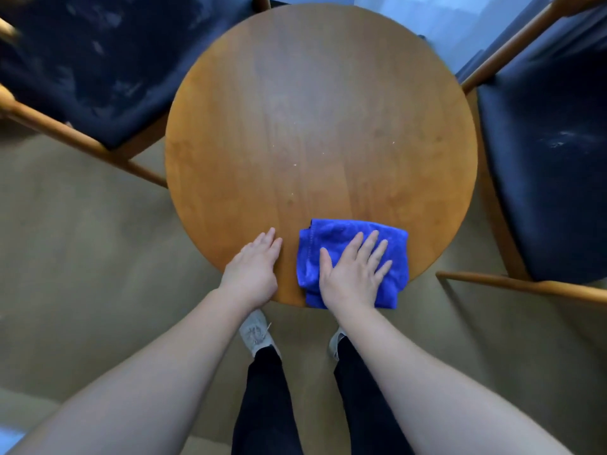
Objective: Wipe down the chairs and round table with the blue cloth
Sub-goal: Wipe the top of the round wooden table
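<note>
A round wooden table point(315, 119) fills the middle of the view, with small pale specks near its centre. A folded blue cloth point(331, 238) lies on its near edge. My right hand point(353, 270) presses flat on the cloth, fingers spread. My left hand point(254, 267) rests flat on the bare wood just left of the cloth, holding nothing. A chair with a dark seat and wooden frame point(98, 70) stands at the far left. Another chair point(551, 159) stands at the right.
Both chair seats show pale smudges. Grey-beige floor point(82, 257) lies around the table. My legs in dark trousers and pale shoes point(254, 333) stand just below the table's near edge. A bright bluish patch shows beyond the table at the top.
</note>
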### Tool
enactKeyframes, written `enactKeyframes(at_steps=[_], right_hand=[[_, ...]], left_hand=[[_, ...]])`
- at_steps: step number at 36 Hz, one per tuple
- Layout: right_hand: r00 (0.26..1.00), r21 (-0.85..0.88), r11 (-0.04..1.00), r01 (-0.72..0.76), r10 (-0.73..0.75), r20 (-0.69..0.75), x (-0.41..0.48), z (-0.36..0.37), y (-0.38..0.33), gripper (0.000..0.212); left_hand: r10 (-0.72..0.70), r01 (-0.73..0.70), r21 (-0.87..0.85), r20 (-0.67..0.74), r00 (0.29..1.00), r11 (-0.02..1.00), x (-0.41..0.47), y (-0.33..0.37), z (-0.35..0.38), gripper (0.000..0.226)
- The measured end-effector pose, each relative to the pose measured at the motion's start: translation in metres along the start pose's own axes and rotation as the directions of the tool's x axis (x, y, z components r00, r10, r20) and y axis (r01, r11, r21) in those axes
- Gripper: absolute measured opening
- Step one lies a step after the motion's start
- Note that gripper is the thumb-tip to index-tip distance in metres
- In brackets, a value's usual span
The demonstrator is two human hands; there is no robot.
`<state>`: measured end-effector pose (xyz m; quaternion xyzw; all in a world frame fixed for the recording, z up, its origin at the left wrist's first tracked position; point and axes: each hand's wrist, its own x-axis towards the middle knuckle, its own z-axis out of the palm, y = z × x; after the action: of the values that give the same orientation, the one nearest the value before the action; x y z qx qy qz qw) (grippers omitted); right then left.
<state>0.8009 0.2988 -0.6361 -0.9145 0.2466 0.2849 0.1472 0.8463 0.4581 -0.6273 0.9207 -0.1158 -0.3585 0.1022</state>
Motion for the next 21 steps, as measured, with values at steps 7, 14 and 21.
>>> enactKeyframes(at_steps=[7,14,21], right_hand=[[0.909,-0.270,0.872,0.408,-0.416,0.031,0.029,0.002,0.038,0.086],[0.734,-0.347,0.657,0.669,-0.656,0.175,0.041,-0.037,0.071,0.078],[0.990,0.070,0.993,-0.097,0.104,-0.098,0.011,0.005,-0.007,0.075]], left_hand=[[0.084,-0.084,0.001,0.049,0.995,0.996,0.003,-0.014,0.006,0.078],[0.141,-0.144,0.038,0.082,0.987,0.989,0.003,-0.020,-0.001,0.079],[0.169,-0.170,0.023,0.048,0.985,0.985,0.003,-0.024,0.001,0.079]])
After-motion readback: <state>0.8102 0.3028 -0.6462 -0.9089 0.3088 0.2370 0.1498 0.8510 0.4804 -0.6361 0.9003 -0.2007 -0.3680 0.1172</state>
